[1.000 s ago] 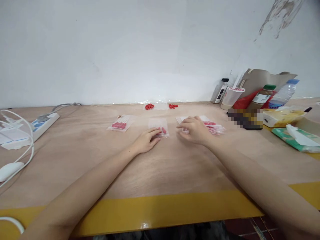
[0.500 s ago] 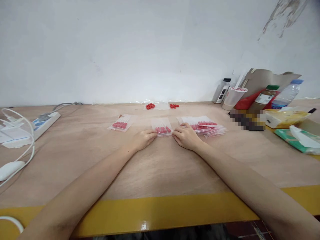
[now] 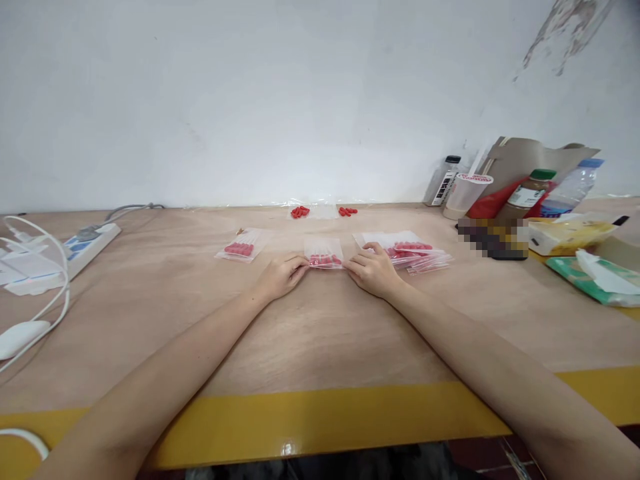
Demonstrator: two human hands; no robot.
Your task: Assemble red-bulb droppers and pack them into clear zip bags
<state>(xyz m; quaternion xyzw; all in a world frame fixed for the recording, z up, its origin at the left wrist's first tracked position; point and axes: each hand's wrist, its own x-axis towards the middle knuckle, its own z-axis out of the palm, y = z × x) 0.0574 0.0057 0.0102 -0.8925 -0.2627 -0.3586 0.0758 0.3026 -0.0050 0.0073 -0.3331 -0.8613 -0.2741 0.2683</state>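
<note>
A small clear plastic bag point(image 3: 324, 245) with several red pieces in a row lies between my hands in the head view. Its near edge is lifted a little. My left hand point(image 3: 285, 275) pinches the near left corner, fingers closed. At the near right corner, my right hand point(image 3: 373, 271) has its thumb and fingertips closed on the same bag. Just beyond my right hand lies a pile of similar filled bags point(image 3: 417, 253), partly hidden by the fingers. Another filled bag point(image 3: 241, 247) rests flat to the left, apart from my left hand.
Loose red pieces point(image 3: 300, 212) and a second small heap point(image 3: 348, 211) lie on clear plastic near the wall. A power strip point(image 3: 95, 250) with cables is at left. Bottles point(image 3: 527, 197), a cup point(image 3: 467, 193) and tissue packs point(image 3: 595, 277) stand or lie at right.
The bag's near edge has risen and tilted toward the far side, folding up over the red pieces. My left hand has shifted slightly left and up; the right hand barely moved.
</note>
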